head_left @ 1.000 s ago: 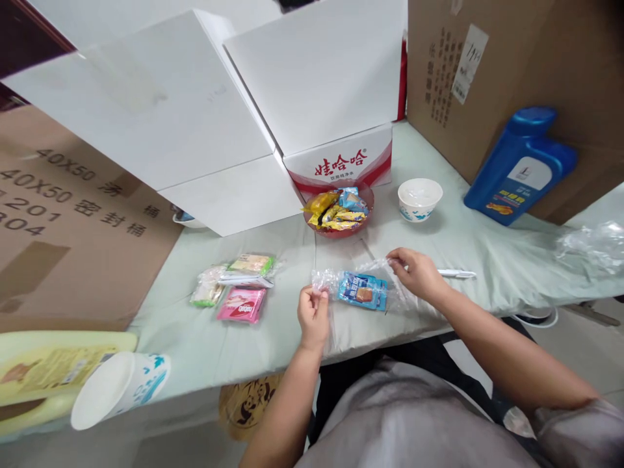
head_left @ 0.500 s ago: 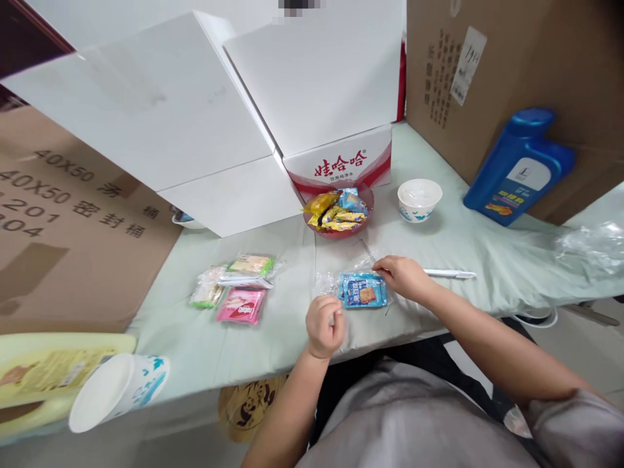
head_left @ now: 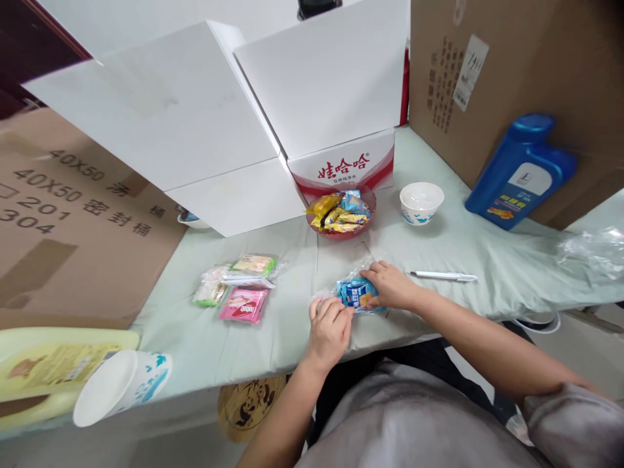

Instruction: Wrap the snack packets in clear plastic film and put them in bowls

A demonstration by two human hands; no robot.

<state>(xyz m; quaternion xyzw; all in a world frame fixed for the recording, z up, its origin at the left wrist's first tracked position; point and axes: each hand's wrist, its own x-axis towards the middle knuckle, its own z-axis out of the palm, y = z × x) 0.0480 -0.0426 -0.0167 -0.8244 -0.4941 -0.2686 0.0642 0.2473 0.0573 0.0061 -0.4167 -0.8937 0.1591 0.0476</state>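
Note:
A blue snack packet (head_left: 352,294) inside a clear plastic bag lies near the table's front edge. My right hand (head_left: 390,286) rests on its right side, fingers curled over the packet and bag. My left hand (head_left: 330,326) is closed on the bag's left end, just below the packet. A red bowl (head_left: 341,214) full of yellow and blue snack packets stands behind them. To the left lie a pink packet (head_left: 242,304) and two bagged green and white snacks (head_left: 236,275).
An open white carton (head_left: 341,162) with red print stands at the back. A white bowl (head_left: 421,202), a pen (head_left: 443,276), a blue jug (head_left: 521,172) and crumpled plastic (head_left: 595,247) are at right. A paper cup (head_left: 119,387) and a yellow bottle (head_left: 53,364) lie at the front left.
Both hands have drawn together over the blue packet. The bag, spread wide a second ago, is now bunched around it. The view has shifted slightly.

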